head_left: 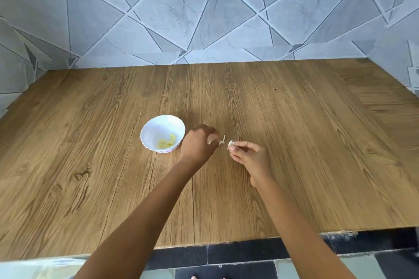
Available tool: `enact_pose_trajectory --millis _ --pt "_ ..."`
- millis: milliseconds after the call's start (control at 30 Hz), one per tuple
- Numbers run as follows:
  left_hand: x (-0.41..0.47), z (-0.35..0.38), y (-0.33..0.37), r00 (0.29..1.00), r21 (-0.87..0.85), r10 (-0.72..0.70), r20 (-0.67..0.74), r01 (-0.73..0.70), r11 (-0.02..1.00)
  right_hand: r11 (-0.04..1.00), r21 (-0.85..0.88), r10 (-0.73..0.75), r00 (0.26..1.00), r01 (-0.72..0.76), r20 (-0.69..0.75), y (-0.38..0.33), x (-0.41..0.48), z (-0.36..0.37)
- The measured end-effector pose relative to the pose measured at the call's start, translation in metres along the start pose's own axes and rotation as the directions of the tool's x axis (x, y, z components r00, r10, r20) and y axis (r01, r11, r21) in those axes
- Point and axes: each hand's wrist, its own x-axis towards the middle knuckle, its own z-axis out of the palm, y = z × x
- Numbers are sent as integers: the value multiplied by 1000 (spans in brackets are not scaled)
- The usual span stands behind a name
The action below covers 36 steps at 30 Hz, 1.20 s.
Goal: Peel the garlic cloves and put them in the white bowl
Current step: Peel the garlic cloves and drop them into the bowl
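The white bowl [153, 128] sits on the wooden table [299, 147], and it is already holding a small heap of yellowish peeled cloves [166, 142], gathered low on the side of the bowl nearest the person. Just to the right of the bowl comes the left hand [199, 144], knuckles up, fingers curled in, its wrist close beside the bowl's rim though contact there cannot be made out. That hand pinches a thin pale strip of skin [223, 139], which trails out from its fingertips on the side away from the bowl.

Further right of the bowl, past the left hand, the right hand [251, 157] is in play. Its thumb and fingertips pinch a garlic clove [230, 143], whitish and small, with the tip pointing back toward the bowl. There is a narrow gap between the clove and the strip of skin; the two look apart, though motion blur makes that hard to call. Both hands hover just above the tabletop, level with the bowl's near edge. Beyond the bowl, at the far edge of the table, rises a grey tiled wall [204, 18] with slanting seams.
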Motion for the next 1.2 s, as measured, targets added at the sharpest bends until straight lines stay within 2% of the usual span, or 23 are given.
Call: enact_pose_trajectory --millis 67,133,333,500,567,633,667,700,767,833,900,967,1200 --pt "-7 -3 6 997 -222 -68 -29 60 973 1000 13 -8 1000 8 5 0 -2 1" --pt "-13 -4 12 990 -352 -123 67 139 926 1000 12 -13 1000 12 27 -2 -4 3" --pt "-17 -4 10 968 -477 -200 154 250 842 1000 10 26 999 -26 45 -3 -9 7" --pt "-18 -7 8 913 -644 -327 246 405 649 993 84 71 993 -79 95 -2 -7 13" --pt "-19 -9 4 893 -673 -378 244 436 597 997 58 49 998 -51 46 0 -3 13" --pt "-21 -12 -1 889 -675 -401 223 437 594 992 -101 -74 997 74 5 5 2 8" --pt "-22 -14 -3 894 -672 -393 217 429 604 952 -249 -180 983 179 17 8 6 6" --pt "-24 -16 -5 900 -667 -378 218 420 615 865 -408 -292 954 293 65 11 9 4" --pt "-26 -18 -8 903 -661 -362 229 418 624 641 -617 -428 880 457 206 17 13 4" --pt "-29 -18 -11 899 -658 -371 234 427 620 493 -688 -467 829 533 307 23 15 5" --pt "-33 -18 -13 895 -657 -380 234 434 617 387 -737 -481 803 554 351 26 16 5" --pt "-37 -18 -14 891 -655 -389 236 441 613 369 -749 -489 800 550 347 26 16 5" --pt "-55 -28 -9 881 -718 -439 177 421 555 473 -670 -561 782 572 272 13 -11 -2"
